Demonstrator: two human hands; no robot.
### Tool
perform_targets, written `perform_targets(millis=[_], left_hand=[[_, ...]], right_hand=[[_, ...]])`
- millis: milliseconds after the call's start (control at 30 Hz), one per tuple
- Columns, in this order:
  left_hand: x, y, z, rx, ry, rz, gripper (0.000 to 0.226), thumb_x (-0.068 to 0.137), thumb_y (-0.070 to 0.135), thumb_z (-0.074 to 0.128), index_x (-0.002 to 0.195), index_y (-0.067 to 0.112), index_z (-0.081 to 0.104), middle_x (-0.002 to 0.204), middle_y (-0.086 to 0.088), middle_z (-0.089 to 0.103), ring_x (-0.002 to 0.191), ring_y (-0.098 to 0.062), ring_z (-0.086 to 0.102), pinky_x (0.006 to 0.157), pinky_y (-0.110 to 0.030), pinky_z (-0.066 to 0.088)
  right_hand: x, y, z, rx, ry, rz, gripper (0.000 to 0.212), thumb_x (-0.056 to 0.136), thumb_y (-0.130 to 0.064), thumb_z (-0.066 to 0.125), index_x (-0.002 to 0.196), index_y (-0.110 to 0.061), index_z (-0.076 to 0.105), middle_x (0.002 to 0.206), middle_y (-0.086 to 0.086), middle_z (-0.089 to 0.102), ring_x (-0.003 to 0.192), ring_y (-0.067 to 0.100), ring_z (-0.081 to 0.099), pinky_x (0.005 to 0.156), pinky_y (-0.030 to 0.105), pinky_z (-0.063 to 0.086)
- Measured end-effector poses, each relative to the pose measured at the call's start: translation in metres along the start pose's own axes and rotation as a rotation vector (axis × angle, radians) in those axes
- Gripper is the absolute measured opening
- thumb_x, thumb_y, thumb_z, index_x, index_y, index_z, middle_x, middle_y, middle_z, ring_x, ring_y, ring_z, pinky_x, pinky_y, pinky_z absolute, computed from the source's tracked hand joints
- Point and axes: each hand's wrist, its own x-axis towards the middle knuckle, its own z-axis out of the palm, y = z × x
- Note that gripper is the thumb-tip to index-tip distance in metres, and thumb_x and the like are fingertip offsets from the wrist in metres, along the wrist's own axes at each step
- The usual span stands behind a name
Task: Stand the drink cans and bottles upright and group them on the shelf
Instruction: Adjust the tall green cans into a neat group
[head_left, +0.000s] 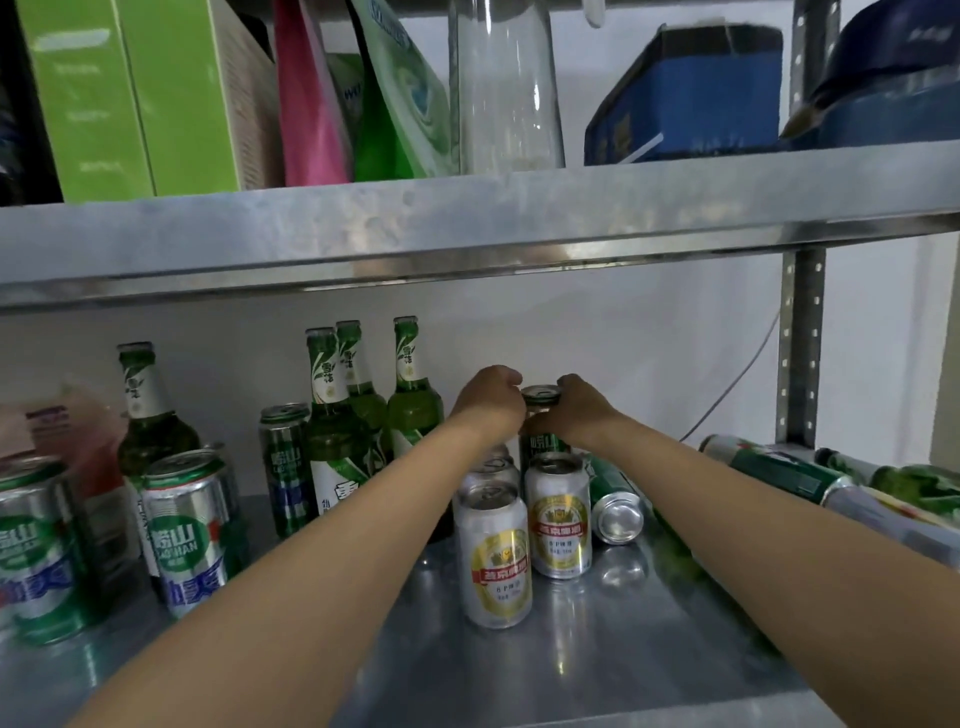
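Nearest on the metal shelf (597, 649) stand two white and gold cans (496, 556), upright and side by side, almost touching each other. At the left front, two green and white cans (184, 530) also stand upright, well apart from this pair.

Just behind the white and gold cans is the dark green can (540, 441), upright near the back of the shelf. Both hands are on its top part. The left hand (488, 397) has its fingers curled against the left side of the can, and the right hand (582, 410) grips it at the rim from the right. It seems the can is being set in its place in the group.

To the right of this group lies a fallen can (615, 501), not yet stood up. Its long axis runs from front to back, a little slanted, with the shiny bottom toward the viewer. It is below and just beside the right forearm, so the right hand is the nearer one for it. Further right, more cans and bottles (779, 470) lie on their sides.

At the back left, the green bottles (332, 415) stand upright together.
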Motion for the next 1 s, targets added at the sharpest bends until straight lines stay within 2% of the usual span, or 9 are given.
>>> perform_targets(millis=[67,233,400,533,700,800,867,933,1000], left_hand=[[0.000,-0.004,0.001,0.006,-0.003,-0.012,0.042,0.097,0.007,0.040,0.138,0.010,0.049,0.139,-0.011,0.054,0.122,-0.027,0.054,0.104,-0.038,0.045],[-0.003,-0.006,0.005,0.027,-0.013,-0.017,0.052,0.095,0.009,0.052,0.145,0.007,0.038,0.142,-0.012,0.051,0.126,-0.027,0.052,0.107,-0.038,0.042],[-0.006,0.002,0.002,-0.019,-0.036,0.015,0.067,0.091,0.017,0.063,0.148,0.004,0.030,0.147,-0.013,0.044,0.131,-0.025,0.047,0.107,-0.036,0.041],[-0.013,0.016,0.001,-0.092,-0.050,0.060,0.064,0.090,0.014,0.065,0.145,0.002,0.035,0.147,-0.013,0.044,0.133,-0.025,0.045,0.109,-0.039,0.039],[-0.032,0.039,0.005,-0.210,0.001,0.123,0.052,0.080,0.011,0.073,0.128,0.005,0.053,0.132,-0.010,0.059,0.117,-0.027,0.057,0.101,-0.044,0.047],[-0.051,0.054,0.007,-0.263,0.026,0.155,0.054,0.079,0.015,0.076,0.126,0.008,0.053,0.124,-0.004,0.062,0.112,-0.024,0.059,0.096,-0.038,0.049],[-0.067,0.059,0.010,-0.342,0.037,0.175,0.054,0.077,0.016,0.078,0.125,0.009,0.053,0.122,-0.006,0.064,0.110,-0.024,0.061,0.096,-0.040,0.051],[-0.092,0.062,0.013,-0.411,0.044,0.194,0.056,0.075,0.018,0.080,0.123,0.012,0.052,0.117,-0.005,0.066,0.106,-0.022,0.063,0.096,-0.043,0.052],[-0.121,0.059,0.013,-0.468,0.057,0.205,0.063,0.070,0.023,0.084,0.124,0.015,0.051,0.114,-0.001,0.066,0.104,-0.019,0.065,0.094,-0.044,0.053]], right_hand=[[0.002,0.002,0.001,-0.031,0.041,-0.021,0.065,0.069,-0.030,0.084,0.119,-0.005,0.052,0.116,0.013,0.064,0.099,0.024,0.060,0.079,0.032,0.051],[0.001,-0.004,-0.009,0.027,0.115,-0.101,0.079,0.073,-0.030,0.083,0.135,-0.004,0.042,0.130,0.014,0.057,0.116,0.028,0.056,0.091,0.032,0.047],[-0.002,-0.025,-0.042,0.105,0.173,-0.212,0.067,0.071,-0.024,0.084,0.127,-0.005,0.050,0.116,0.009,0.061,0.101,0.021,0.056,0.084,0.029,0.046],[-0.010,-0.036,-0.067,0.122,0.214,-0.279,0.055,0.066,-0.025,0.085,0.113,-0.012,0.060,0.104,0.002,0.067,0.098,0.021,0.064,0.074,0.027,0.046],[-0.038,-0.049,-0.095,0.092,0.258,-0.351,0.053,0.067,-0.022,0.084,0.114,-0.017,0.062,0.107,0.000,0.069,0.098,0.019,0.064,0.084,0.030,0.051],[-0.065,-0.058,-0.106,0.072,0.280,-0.375,0.048,0.067,-0.024,0.084,0.111,-0.021,0.065,0.105,-0.002,0.071,0.097,0.017,0.065,0.087,0.032,0.053],[-0.087,-0.061,-0.112,0.055,0.288,-0.398,0.040,0.066,-0.023,0.083,0.103,-0.022,0.068,0.100,-0.001,0.072,0.093,0.018,0.067,0.088,0.037,0.054],[-0.111,-0.061,-0.115,0.091,0.294,-0.406,0.045,0.063,-0.024,0.085,0.104,-0.019,0.068,0.099,-0.001,0.073,0.093,0.018,0.068,0.089,0.040,0.054],[-0.138,-0.062,-0.115,0.122,0.280,-0.391,0.050,0.062,-0.024,0.087,0.108,-0.018,0.067,0.097,-0.004,0.072,0.092,0.013,0.068,0.087,0.036,0.055]])
